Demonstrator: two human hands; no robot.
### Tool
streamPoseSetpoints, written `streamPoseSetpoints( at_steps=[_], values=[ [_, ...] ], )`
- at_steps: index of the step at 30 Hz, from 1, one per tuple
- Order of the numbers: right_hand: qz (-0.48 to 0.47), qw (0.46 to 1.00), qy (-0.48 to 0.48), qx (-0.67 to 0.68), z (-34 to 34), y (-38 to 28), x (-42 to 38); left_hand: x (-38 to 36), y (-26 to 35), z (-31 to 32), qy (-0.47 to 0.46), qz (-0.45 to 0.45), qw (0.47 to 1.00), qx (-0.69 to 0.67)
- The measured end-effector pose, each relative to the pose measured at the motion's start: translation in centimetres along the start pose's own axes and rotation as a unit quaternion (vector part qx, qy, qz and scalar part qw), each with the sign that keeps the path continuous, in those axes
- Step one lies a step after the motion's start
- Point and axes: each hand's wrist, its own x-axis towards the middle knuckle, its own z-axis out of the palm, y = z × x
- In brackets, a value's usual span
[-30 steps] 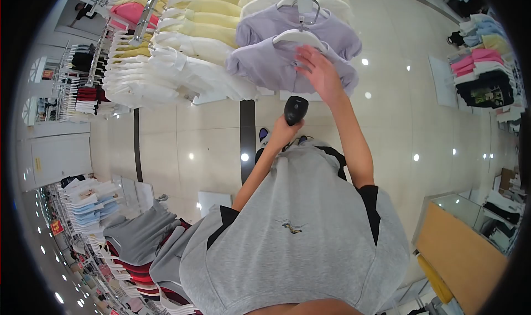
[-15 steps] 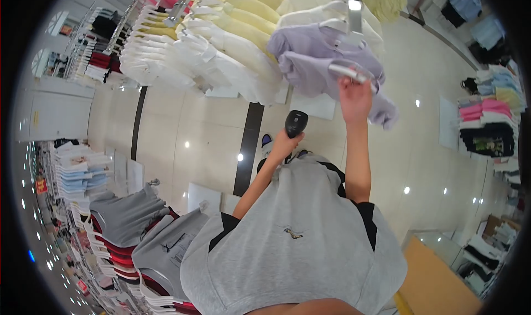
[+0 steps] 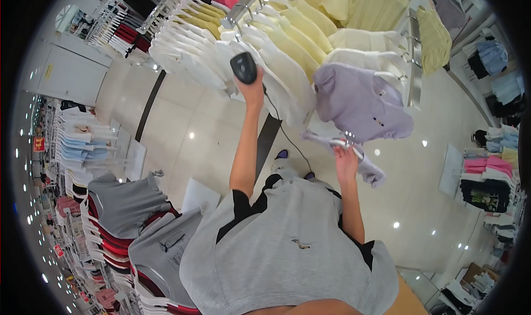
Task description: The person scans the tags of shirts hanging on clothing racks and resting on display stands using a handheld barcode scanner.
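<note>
My left hand point(image 3: 251, 89) is wrapped round a black handheld scanner point(image 3: 244, 67), raised in front of the white garments point(image 3: 282, 66) on the rack. A dark cable hangs from the scanner towards my feet. My right hand point(image 3: 346, 159) grips a white hanger point(image 3: 352, 146) that carries a lilac garment point(image 3: 372, 171), held low in front of my body. Just above it, another lilac top point(image 3: 359, 99) with small dark marks hangs at the end of the rack. The fingers of my right hand are closed on the hanger.
A metal rack point(image 3: 414, 60) with yellow and white clothes spans the top. Grey tops point(image 3: 124, 204) and red garments hang at lower left. More clothes racks line both sides. A tan surface point(image 3: 412, 298) is at lower right.
My left hand has risen with the scanner to the white garments. My right hand has come down with the hanger and one lilac garment, away from the lilac top still on the rack.
</note>
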Motion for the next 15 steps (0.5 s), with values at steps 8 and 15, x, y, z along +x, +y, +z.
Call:
streamPoseSetpoints(
  at_steps=[8,15],
  values=[
    [-0.002,0.996,0.083,0.031,-0.3,2.5,-0.9,11.1,1.9,12.6,-0.051,-0.028,0.989,-0.136],
    [-0.069,0.992,0.103,0.018,4.3,3.6,-0.4,19.1,-3.4,22.1,-0.082,0.009,0.993,-0.082]
  ],
)
